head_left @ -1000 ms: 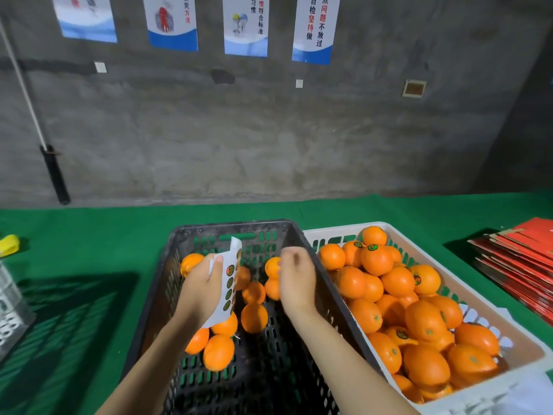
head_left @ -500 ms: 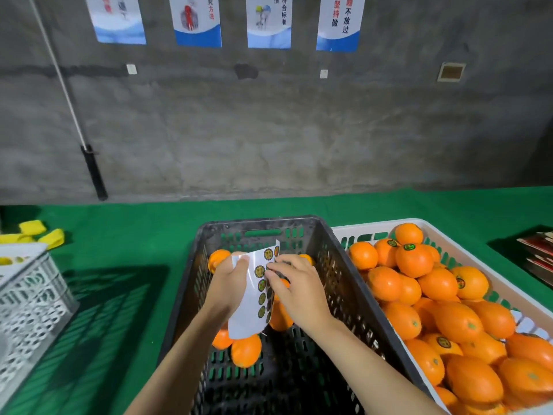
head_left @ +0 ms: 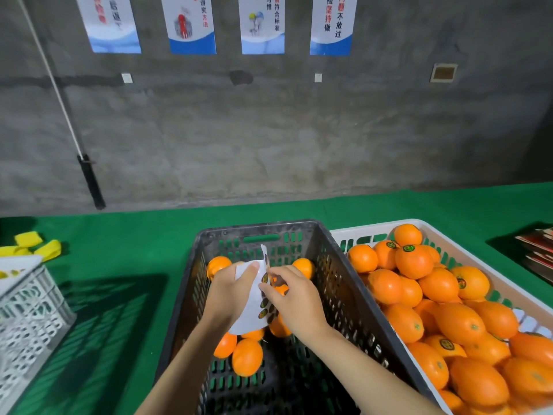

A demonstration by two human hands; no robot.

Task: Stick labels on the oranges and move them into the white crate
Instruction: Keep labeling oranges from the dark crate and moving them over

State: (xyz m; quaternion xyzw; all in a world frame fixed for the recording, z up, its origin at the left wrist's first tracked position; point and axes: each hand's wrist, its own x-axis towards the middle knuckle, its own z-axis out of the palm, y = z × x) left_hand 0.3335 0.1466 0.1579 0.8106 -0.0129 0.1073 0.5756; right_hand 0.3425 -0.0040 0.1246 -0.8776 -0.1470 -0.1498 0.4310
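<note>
My left hand (head_left: 227, 292) grips a white label sheet (head_left: 253, 310) with a column of round dark stickers, held over the black crate (head_left: 338, 298). My right hand (head_left: 291, 298) pinches at a sticker near the top of the sheet. Several unlabelled oranges (head_left: 247, 356) lie in the black crate, partly hidden by my hands. Beside it on the right, the white crate (head_left: 484, 271) is heaped with oranges (head_left: 414, 262), some showing round stickers.
Both crates stand on a green table (head_left: 125, 259) against a grey concrete wall. Another white crate (head_left: 27, 322) sits at the left edge, with yellow pieces (head_left: 39, 247) behind it. Red booklets (head_left: 538, 250) are stacked at the far right.
My right hand came from the black crate's rim to the label sheet and now pinches a sticker. The left hand turned the sheet toward it. The camera drifted left.
</note>
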